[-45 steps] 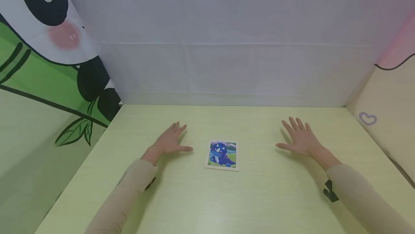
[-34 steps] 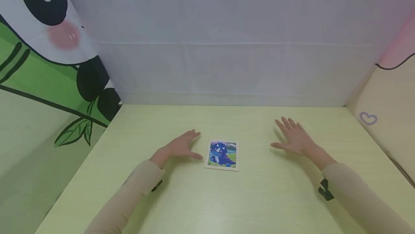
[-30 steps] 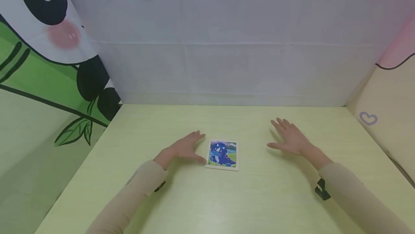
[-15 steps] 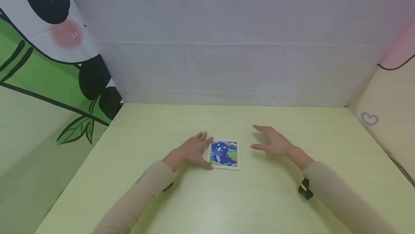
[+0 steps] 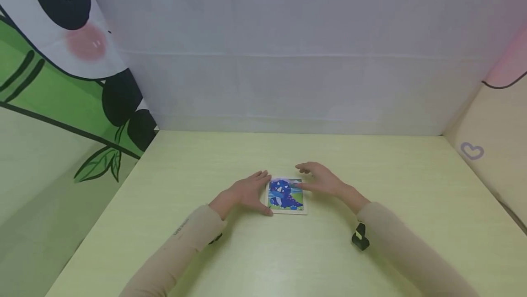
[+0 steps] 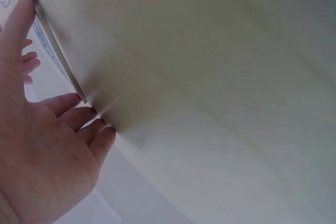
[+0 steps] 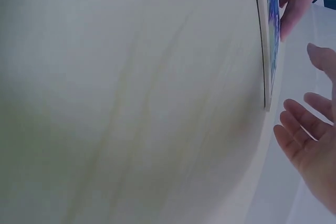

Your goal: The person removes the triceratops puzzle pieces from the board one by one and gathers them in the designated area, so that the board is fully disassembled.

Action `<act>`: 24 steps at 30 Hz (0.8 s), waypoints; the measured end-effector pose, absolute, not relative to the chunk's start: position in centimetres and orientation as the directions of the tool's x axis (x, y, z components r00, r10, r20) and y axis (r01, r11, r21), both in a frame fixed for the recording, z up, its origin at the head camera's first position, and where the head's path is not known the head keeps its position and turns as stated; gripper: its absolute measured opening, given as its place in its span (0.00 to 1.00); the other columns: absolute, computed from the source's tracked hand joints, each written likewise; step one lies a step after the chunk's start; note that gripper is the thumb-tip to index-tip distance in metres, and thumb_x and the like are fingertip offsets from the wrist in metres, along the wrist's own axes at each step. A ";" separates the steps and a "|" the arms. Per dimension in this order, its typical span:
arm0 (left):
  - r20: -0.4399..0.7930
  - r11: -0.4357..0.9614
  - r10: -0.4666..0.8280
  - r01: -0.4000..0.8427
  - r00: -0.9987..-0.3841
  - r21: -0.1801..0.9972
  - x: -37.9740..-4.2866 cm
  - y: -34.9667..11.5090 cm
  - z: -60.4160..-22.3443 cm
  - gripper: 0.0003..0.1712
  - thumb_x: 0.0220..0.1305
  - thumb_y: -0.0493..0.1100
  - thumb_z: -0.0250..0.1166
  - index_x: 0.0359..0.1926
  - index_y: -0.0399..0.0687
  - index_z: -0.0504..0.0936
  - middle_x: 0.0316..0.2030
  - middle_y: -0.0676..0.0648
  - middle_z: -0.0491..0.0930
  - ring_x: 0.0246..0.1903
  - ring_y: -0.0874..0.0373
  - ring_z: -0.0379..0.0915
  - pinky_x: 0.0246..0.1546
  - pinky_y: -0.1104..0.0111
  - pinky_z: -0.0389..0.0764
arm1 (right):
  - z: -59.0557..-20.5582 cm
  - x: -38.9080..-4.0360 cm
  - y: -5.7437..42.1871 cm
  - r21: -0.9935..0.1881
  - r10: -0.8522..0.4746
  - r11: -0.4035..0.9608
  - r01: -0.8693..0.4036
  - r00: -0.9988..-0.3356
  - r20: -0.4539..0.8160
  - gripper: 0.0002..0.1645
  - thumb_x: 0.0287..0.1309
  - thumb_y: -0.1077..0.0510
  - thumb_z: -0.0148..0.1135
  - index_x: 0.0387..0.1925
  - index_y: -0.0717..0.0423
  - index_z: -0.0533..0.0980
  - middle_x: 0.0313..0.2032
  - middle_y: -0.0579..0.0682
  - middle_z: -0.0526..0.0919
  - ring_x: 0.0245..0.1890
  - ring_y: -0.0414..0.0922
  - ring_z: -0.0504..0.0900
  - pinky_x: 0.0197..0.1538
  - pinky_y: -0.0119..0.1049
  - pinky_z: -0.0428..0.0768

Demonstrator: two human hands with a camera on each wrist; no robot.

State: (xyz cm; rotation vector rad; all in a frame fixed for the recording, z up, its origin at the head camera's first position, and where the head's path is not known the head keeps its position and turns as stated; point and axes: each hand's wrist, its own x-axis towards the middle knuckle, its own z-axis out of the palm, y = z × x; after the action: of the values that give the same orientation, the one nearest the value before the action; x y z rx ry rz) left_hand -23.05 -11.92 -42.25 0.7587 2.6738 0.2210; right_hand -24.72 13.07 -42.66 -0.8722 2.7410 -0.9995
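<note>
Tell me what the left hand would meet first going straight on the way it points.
Likely the card, directly ahead of the left hand and close by its fingers; contact is hard to judge.

So the table (image 5: 263, 256) is a plain pale yellow one, kinda light-wood looking, with a straight back edge and sides that slant outward toward the front in the head view. There's a soft shiny patch near the front plus some faint shadows. Lying flat on it, roughly mid-width, is a small squarish picture board (image 5: 284, 197), face up: blue horned cartoon dinosaur, green ground, bit of water, all inside a pale border. The board's thin too, edge shows in both wrist views.
</note>
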 end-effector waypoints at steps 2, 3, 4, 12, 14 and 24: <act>-0.283 0.844 0.533 0.476 -0.798 0.246 -23.0 -11.9 -42.3 0.63 0.39 0.71 0.66 0.69 0.43 0.52 0.69 0.44 0.47 0.68 0.48 0.39 0.65 0.54 0.54 | -42.8 -24.9 12.3 -0.619 -0.573 0.596 -0.511 -0.811 0.116 0.31 0.52 0.53 0.64 0.54 0.66 0.70 0.45 0.58 0.78 0.46 0.52 0.75 0.50 0.46 0.75; -0.282 0.845 0.531 0.475 -0.799 0.246 -23.0 -11.9 -42.3 0.62 0.39 0.71 0.66 0.68 0.43 0.52 0.69 0.44 0.47 0.68 0.48 0.39 0.65 0.55 0.54 | -42.8 -25.0 11.9 -0.623 -0.583 0.588 -0.516 -0.804 0.117 0.29 0.52 0.54 0.64 0.53 0.66 0.70 0.43 0.57 0.78 0.44 0.51 0.76 0.48 0.44 0.76; -0.282 0.847 0.528 0.473 -0.801 0.242 -23.0 -11.9 -42.3 0.62 0.39 0.71 0.66 0.68 0.43 0.53 0.69 0.44 0.48 0.68 0.49 0.40 0.65 0.55 0.54 | -42.9 -25.1 11.6 -0.622 -0.594 0.580 -0.526 -0.796 0.119 0.28 0.52 0.55 0.64 0.52 0.67 0.71 0.41 0.56 0.78 0.42 0.49 0.76 0.47 0.42 0.77; -0.229 0.832 0.551 0.503 -0.803 0.234 -22.8 -11.7 -42.1 0.59 0.38 0.68 0.69 0.66 0.40 0.59 0.66 0.44 0.56 0.65 0.50 0.50 0.63 0.59 0.60 | -43.5 -25.6 9.8 -0.649 -0.608 0.576 -0.497 -0.791 0.066 0.22 0.53 0.60 0.63 0.49 0.65 0.74 0.37 0.51 0.78 0.38 0.44 0.76 0.42 0.35 0.77; -0.222 0.832 0.549 0.504 -0.806 0.231 -22.8 -11.6 -42.0 0.59 0.37 0.68 0.69 0.65 0.40 0.60 0.65 0.44 0.57 0.64 0.51 0.52 0.62 0.60 0.62 | -43.5 -25.7 9.4 -0.651 -0.602 0.585 -0.483 -0.797 0.050 0.21 0.52 0.60 0.63 0.48 0.64 0.75 0.37 0.51 0.78 0.38 0.44 0.76 0.43 0.35 0.77; -0.215 0.826 0.558 0.509 -0.802 0.243 -23.2 -12.0 -42.4 0.60 0.36 0.69 0.69 0.65 0.38 0.60 0.64 0.44 0.58 0.64 0.50 0.54 0.62 0.60 0.62 | -43.2 -25.8 7.6 -0.624 -0.552 0.654 -0.428 -0.834 -0.006 0.16 0.50 0.57 0.66 0.41 0.60 0.78 0.33 0.48 0.79 0.34 0.42 0.75 0.41 0.35 0.76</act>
State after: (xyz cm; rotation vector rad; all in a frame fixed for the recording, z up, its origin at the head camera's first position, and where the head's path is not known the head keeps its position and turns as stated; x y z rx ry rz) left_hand -23.23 -11.99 -42.38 0.8158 2.7316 0.2507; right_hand -25.75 7.64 -43.21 -0.8016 2.6757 -0.9343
